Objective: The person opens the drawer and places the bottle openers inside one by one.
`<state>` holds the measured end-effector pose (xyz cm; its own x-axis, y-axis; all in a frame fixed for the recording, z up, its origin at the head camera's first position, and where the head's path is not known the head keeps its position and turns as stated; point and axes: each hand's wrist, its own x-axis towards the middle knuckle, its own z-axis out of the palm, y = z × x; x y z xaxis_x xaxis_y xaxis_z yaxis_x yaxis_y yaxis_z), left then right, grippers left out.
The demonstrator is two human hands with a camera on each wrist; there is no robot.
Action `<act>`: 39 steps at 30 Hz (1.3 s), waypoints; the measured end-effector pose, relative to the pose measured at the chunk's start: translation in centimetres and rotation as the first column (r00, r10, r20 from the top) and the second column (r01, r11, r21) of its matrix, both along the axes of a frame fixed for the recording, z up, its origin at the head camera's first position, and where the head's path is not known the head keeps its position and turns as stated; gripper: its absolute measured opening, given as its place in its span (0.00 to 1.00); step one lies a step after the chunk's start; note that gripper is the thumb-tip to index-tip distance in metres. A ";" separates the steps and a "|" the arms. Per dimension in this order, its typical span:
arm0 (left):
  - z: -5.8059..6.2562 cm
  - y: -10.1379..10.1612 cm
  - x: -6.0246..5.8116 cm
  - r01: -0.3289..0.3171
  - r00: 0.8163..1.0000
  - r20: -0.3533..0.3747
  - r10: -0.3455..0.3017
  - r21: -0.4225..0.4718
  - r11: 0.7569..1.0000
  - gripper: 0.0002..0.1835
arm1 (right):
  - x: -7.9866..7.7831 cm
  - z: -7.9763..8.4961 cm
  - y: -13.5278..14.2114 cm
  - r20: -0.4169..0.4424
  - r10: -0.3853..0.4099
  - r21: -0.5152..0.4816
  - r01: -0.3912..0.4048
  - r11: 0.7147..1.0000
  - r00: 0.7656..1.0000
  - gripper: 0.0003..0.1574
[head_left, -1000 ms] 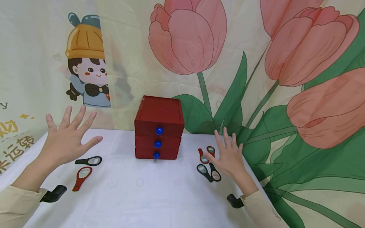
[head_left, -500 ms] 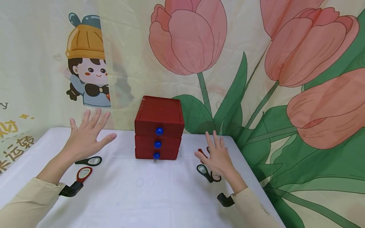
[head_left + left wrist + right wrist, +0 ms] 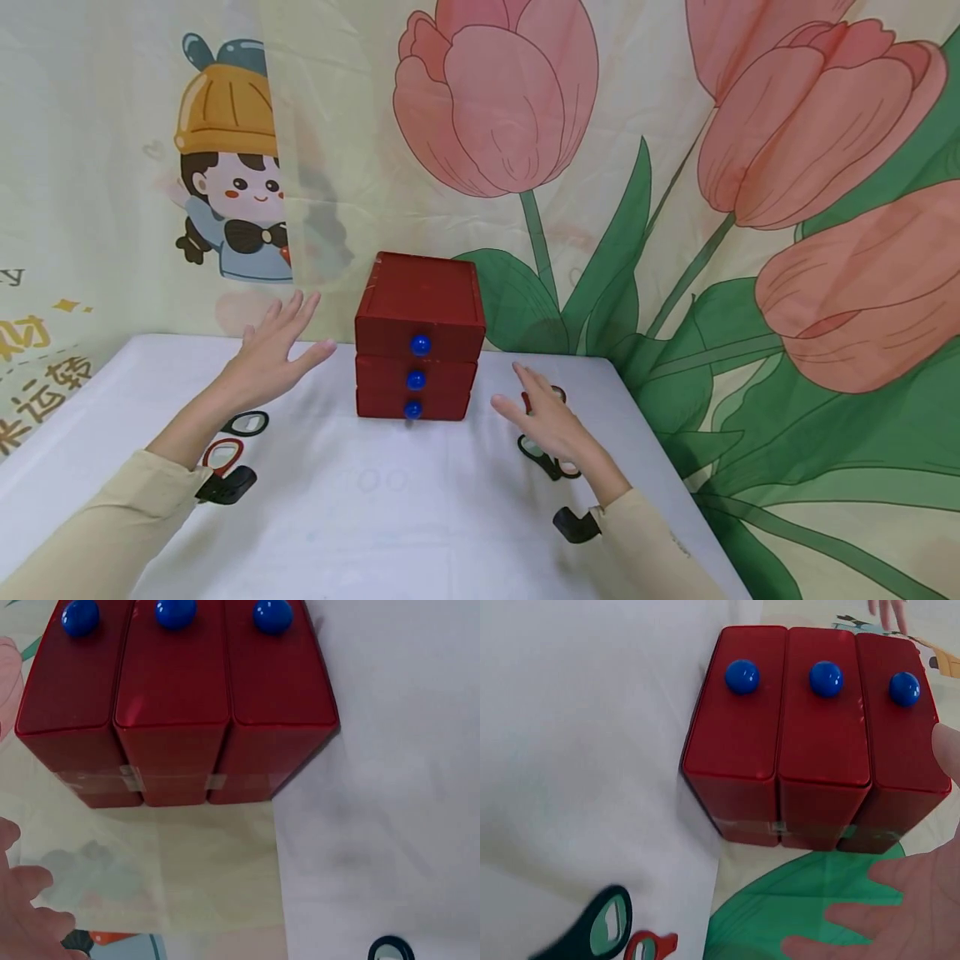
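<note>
A red box of three stacked drawers, each front with a blue knob, stands at the table's back middle; all drawers are closed. My left hand hovers left of it, fingers extended, holding nothing. On the right my right hand hovers palm down, fingers extended and holding nothing. Under the left forearm lie a black-rimmed oval-headed tool and a red-rimmed one, handles mostly hidden. Several similar tools, one black, lie partly hidden beneath the right hand. Both wrist views show the drawer box close up.
A white cloth covers the table. Right behind it hangs a backdrop printed with tulips and a cartoon child. A black wrist-worn device juts from the left cuff, and another from the right cuff.
Both hands have moved inward toward the drawer box, the left rightward, the right leftward and slightly lower. Their spread fingers have come closer together. The box and tools have stayed put.
</note>
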<state>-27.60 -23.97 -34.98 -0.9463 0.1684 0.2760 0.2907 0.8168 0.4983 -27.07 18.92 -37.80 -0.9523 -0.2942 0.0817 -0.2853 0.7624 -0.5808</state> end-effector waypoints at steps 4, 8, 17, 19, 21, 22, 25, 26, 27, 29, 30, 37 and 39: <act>0.1 0.5 -0.2 0.031 0.998 0.044 -0.034 0.070 0.997 0.50 | 0.2 0.1 -0.7 0.046 0.033 -0.040 -0.031 0.999 0.998 0.57; 0.4 1.0 -0.6 0.056 0.997 0.053 -0.063 0.133 0.990 0.49 | 0.3 0.3 -1.6 0.122 0.040 -0.055 -0.034 0.998 0.992 0.54; 1.5 2.6 -1.2 0.030 0.987 0.147 -0.071 0.263 0.964 0.47 | 0.2 0.8 -3.5 0.237 0.157 -0.145 -0.125 0.982 0.959 0.52; 1.8 2.9 -1.4 0.023 0.981 0.177 -0.080 0.301 0.953 0.47 | 0.1 0.9 -3.9 0.268 0.203 -0.204 -0.150 0.967 0.942 0.51; 2.0 3.1 -1.7 0.010 0.974 0.210 -0.086 0.338 0.941 0.47 | 0.1 1.1 -4.4 0.300 0.245 -0.265 -0.167 0.950 0.922 0.49; 2.1 3.2 -1.8 0.004 0.970 0.225 -0.090 0.356 0.934 0.47 | 0.0 1.3 -4.6 0.313 0.265 -0.292 -0.173 0.941 0.912 0.49; 2.3 3.5 -2.3 -0.018 0.960 0.262 -0.096 0.403 0.915 0.47 | -0.2 1.5 -5.5 0.353 0.293 -0.353 -0.164 0.921 0.888 0.47; 2.4 3.6 -2.5 -0.025 0.958 0.269 -0.097 0.415 0.910 0.47 | -0.4 1.6 -5.8 0.365 0.296 -0.366 -0.156 0.917 0.883 0.47; 2.5 3.7 -2.7 -0.028 0.956 0.275 -0.100 0.426 0.904 0.47 | -0.5 1.7 -6.1 0.376 0.300 -0.380 -0.149 0.913 0.877 0.46; 2.6 3.8 -3.0 -0.029 0.952 0.283 -0.113 0.455 0.890 0.46 | -0.8 1.8 -6.6 0.395 0.311 -0.411 -0.136 0.901 0.865 0.46; 2.7 3.9 -3.2 -0.025 0.951 0.284 -0.125 0.472 0.881 0.46 | -0.9 1.9 -6.9 0.405 0.316 -0.427 -0.128 0.895 0.858 0.45; 3.0 4.2 -4.4 -0.019 0.938 0.298 -0.178 0.555 0.831 0.45 | -2.0 2.0 -8.4 0.445 0.394 -0.568 -0.087 0.818 0.804 0.44; 3.1 4.3 -4.7 -0.026 0.934 0.304 -0.186 0.578 0.815 0.45 | -2.3 2.0 -8.8 0.454 0.408 -0.606 -0.062 0.793 0.792 0.44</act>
